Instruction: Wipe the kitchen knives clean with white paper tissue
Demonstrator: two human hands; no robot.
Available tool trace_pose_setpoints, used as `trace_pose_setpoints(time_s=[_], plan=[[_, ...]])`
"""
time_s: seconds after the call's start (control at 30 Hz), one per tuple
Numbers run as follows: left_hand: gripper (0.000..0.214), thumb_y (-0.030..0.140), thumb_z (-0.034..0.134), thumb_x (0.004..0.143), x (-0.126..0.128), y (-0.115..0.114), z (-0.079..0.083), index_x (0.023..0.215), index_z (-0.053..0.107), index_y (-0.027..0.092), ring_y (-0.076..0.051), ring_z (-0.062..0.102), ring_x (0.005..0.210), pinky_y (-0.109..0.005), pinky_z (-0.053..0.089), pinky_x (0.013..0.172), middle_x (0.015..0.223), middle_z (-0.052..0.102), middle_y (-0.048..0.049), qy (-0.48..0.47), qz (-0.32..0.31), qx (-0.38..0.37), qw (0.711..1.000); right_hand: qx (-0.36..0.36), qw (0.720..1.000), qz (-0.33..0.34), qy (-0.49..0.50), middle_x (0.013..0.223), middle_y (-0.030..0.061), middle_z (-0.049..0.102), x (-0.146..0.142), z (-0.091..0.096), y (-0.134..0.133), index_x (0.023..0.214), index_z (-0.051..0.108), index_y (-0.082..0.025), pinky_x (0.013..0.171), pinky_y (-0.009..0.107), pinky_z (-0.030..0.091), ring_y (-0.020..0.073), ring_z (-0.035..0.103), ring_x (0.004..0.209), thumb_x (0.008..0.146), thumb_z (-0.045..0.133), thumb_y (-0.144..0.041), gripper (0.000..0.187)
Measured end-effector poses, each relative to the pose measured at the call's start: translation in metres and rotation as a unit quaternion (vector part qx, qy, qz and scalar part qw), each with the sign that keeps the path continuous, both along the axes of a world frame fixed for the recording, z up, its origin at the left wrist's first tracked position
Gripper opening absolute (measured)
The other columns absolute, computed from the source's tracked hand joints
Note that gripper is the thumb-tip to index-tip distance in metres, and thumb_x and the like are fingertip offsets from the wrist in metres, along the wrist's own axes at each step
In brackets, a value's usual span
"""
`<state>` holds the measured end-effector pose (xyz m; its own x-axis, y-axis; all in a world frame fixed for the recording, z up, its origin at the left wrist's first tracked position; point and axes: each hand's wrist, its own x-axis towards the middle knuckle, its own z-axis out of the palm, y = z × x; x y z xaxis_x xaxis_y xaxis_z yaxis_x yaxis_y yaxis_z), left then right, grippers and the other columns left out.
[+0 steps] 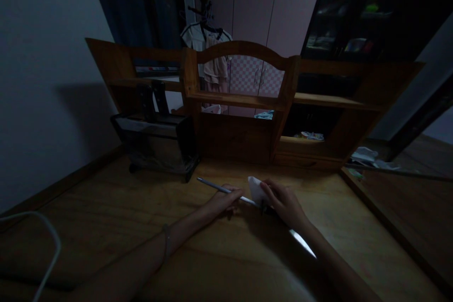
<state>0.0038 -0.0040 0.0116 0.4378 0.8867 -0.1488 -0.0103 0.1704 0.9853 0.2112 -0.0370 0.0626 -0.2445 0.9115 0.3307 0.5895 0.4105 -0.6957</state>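
Rests both forearms on the wooden worktop [123,207], a white cable [53,240] near the left edge. Closes the left hand [224,200] around a thin white rod [212,185] slanting low across the worktop's middle. Pinches a crumpled white paper [255,189] in the right hand [285,203], right at the rod. Farther back: black wire rack [155,146], wooden shelf unit [240,137], hanging clothes [212,56].

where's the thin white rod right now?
Head view, centre: the thin white rod is in the left hand, free end pointing toward the black rack at left; the right hand, holding a white scrap, is beside it.
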Motion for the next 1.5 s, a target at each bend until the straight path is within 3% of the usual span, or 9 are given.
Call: trace_pose_setpoints(time_s=[0.2,0.37,0.53,0.63,0.73,0.93,1.1,1.37,1.5], plan=[[0.052,0.067,0.062,0.067,0.003,-0.002,0.010,0.064,0.036,0.022,-0.005,0.021,0.031,-0.019,0.019,0.034,0.040,0.024,0.0123,-0.002,0.064,-0.061,0.996,0.016,0.998,-0.045,0.038,0.071,0.0012,0.061,0.006,0.003,0.002,0.085,0.063,-0.018,0.057,0.024,0.036,0.0168,0.057,0.064,0.093,0.042,-0.044,0.034],[0.057,0.071,0.061,0.063,0.004,0.001,0.008,0.061,0.032,0.023,-0.005,0.019,0.032,-0.019,0.017,0.034,0.040,0.024,0.0121,0.010,0.089,-0.102,0.991,0.017,0.990,-0.085,0.112,0.072,0.0019,0.059,0.009,0.007,0.003,0.090,0.064,-0.017,0.054,0.024,0.036,0.0168,0.054,0.065,0.093,0.042,-0.045,0.035],[0.056,0.071,0.057,0.067,0.002,0.001,0.007,0.057,0.032,0.022,-0.005,0.021,0.031,-0.021,0.025,0.034,0.039,0.024,0.0111,0.015,0.050,-0.049,0.997,0.031,0.983,-0.109,0.142,0.074,0.0030,0.060,0.012,0.009,0.004,0.094,0.065,-0.017,0.056,0.024,0.038,0.0176,0.055,0.068,0.092,0.043,-0.046,0.036],[0.051,0.068,0.057,0.070,0.001,-0.002,0.008,0.060,0.045,0.020,-0.006,0.028,0.031,-0.019,0.028,0.034,0.040,0.031,0.0093,0.059,0.017,0.022,0.998,0.036,0.984,-0.111,0.133,0.072,0.0019,0.060,0.011,0.007,0.005,0.092,0.065,-0.017,0.055,0.024,0.038,0.0171,0.055,0.066,0.092,0.043,-0.046,0.036],[0.047,0.065,0.057,0.072,0.001,-0.006,0.009,0.069,0.056,0.018,-0.008,0.039,0.034,-0.019,0.029,0.033,0.045,0.040,0.0066,0.102,-0.012,0.066,0.993,0.037,0.986,-0.106,0.124,0.073,0.0018,0.060,0.009,0.006,0.005,0.090,0.064,-0.017,0.056,0.024,0.037,0.0171,0.055,0.066,0.092,0.043,-0.046,0.036],[0.044,0.059,0.061,0.072,0.000,-0.008,0.016,0.063,0.046,0.019,-0.008,0.041,0.038,-0.018,0.032,0.036,0.050,0.039,0.0069,0.085,-0.046,0.064,0.993,0.038,0.990,-0.096,0.097,0.073,0.0012,0.059,0.008,0.005,0.003,0.087,0.061,-0.018,0.056,0.024,0.036,0.0162,0.055,0.066,0.094,0.042,-0.043,0.032],[0.045,0.056,0.062,0.072,-0.002,-0.009,0.022,0.059,0.044,0.018,-0.007,0.038,0.043,-0.018,0.028,0.040,0.051,0.042,0.0056,0.087,-0.075,0.115,0.987,0.044,0.993,-0.089,0.059,0.076,0.0015,0.061,0.009,0.003,0.004,0.090,0.060,-0.020,0.058,0.024,0.036,0.0165,0.056,0.067,0.095,0.040,-0.042,0.030],[0.047,0.060,0.062,0.071,-0.003,-0.005,0.016,0.059,0.047,0.017,-0.007,0.038,0.044,-0.019,0.024,0.041,0.051,0.044,0.0049,0.113,-0.078,0.122,0.983,-0.010,1.000,0.014,-0.014,0.069,-0.0002,0.061,0.001,-0.002,0.001,0.088,0.060,-0.020,0.055,0.024,0.035,0.0152,0.057,0.061,0.096,0.038,-0.040,0.031],[0.048,0.062,0.060,0.072,-0.002,-0.005,0.016,0.063,0.052,0.015,-0.008,0.041,0.045,-0.019,0.028,0.042,0.053,0.047,0.0040,0.109,-0.085,0.106,0.985,-0.010,0.999,0.026,-0.016,0.066,-0.0007,0.059,-0.001,0.002,-0.002,0.087,0.060,-0.019,0.053,0.024,0.033,0.0143,0.055,0.059,0.096,0.038,-0.040,0.032]])
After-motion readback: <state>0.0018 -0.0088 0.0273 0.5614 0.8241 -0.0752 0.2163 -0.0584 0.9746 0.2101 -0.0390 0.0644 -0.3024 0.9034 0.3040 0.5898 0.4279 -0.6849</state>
